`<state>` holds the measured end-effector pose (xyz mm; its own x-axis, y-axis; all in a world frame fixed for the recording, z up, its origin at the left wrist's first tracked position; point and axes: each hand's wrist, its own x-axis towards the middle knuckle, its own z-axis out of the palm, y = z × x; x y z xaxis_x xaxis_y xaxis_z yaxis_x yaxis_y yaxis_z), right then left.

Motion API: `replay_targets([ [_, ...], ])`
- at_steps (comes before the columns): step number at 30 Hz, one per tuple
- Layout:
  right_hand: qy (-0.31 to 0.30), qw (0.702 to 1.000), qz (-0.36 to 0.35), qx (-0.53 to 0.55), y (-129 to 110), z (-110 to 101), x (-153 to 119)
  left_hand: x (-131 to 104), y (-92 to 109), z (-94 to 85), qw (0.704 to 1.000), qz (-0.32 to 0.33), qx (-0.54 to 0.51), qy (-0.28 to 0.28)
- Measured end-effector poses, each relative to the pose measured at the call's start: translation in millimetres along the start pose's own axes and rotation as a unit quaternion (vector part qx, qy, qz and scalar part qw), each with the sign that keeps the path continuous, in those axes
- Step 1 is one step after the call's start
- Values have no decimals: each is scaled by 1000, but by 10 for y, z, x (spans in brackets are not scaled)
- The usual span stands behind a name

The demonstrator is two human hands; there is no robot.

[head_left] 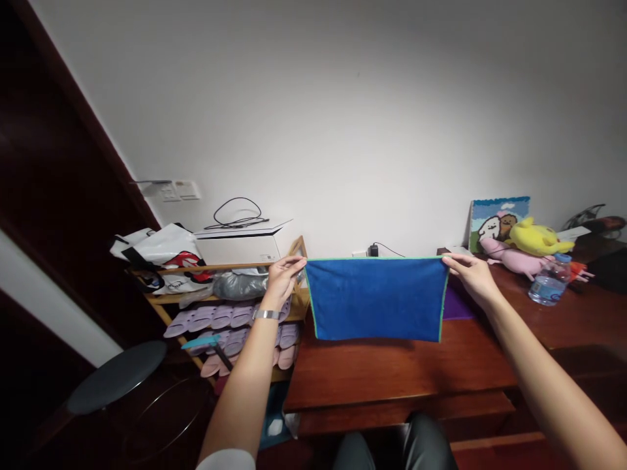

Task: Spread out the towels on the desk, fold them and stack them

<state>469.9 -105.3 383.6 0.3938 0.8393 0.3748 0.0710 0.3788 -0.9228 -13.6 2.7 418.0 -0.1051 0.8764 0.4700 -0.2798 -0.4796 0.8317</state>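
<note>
A blue cloth [379,299] with bright green edging hangs spread out above the wooden table [353,378]. My left hand [283,279] is closed, pinching its upper left corner between thumb and fingers; a silver band is on that wrist. At the upper right corner, my right hand [469,273] pinches the cloth in the same way. The top edge is stretched nearly straight between both hands. Behind the cloth, on the right, part of a purple item [459,304] shows on the table; the rest of it is hidden.
Left of the table stands a shoe rack [164,299] with several slippers, a white box [240,247] and bags on top. A round stool [120,375] is at lower left. Plush toys [536,236], a water bottle [549,284] and a picture [499,219] sit at right.
</note>
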Motion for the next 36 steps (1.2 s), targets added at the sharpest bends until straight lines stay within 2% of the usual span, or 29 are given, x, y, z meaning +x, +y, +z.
replay_targets([
  [3, 7, 1000, 3, -27, 93, -7, -6, -46, -63, 20, 1000, -1, -3, 7],
  [6, 11, 1000, 2, -23, 109, -44, -64, -123, -38, 8, 1000, -1, -3, 5],
  [14, 55, 995, -55, -68, -122, -220, -395, -573, 440, -76, 997, 59, 26, 36],
  [16, 58, 993, -55, -85, -159, -192, -453, -662, 489, -119, 996, 55, 49, 49],
  [18, 52, 992, -43, -108, -115, -124, -468, -692, 412, -206, 995, 37, 72, 54],
  [21, 19, 991, -12, -130, 213, 33, -390, -629, 21, -441, 993, -6, 108, 41],
  [25, -54, 987, 50, -142, 1127, 364, -124, -426, -859, -796, 975, -52, 215, 22],
  [27, -79, 978, 77, -178, 1632, 597, 12, -331, -1318, -882, 962, -64, 266, 21],
  [30, -70, 963, 92, -245, 2234, 967, 46, -333, -1894, -872, 944, -70, 320, 26],
  [32, -56, 958, 89, -267, 2524, 1157, -128, -503, -2191, -827, 933, -71, 352, 26],
  [34, -69, 952, 71, -289, 2777, 1263, -470, -829, -2439, -805, 918, -66, 390, -1],
  [35, -89, 946, 55, -306, 2904, 1283, -686, -1038, -2551, -815, 909, -62, 411, -26],
  [36, -119, 934, 29, -337, 3031, 1286, -917, -1266, -2653, -840, 880, -36, 468, -79],
])
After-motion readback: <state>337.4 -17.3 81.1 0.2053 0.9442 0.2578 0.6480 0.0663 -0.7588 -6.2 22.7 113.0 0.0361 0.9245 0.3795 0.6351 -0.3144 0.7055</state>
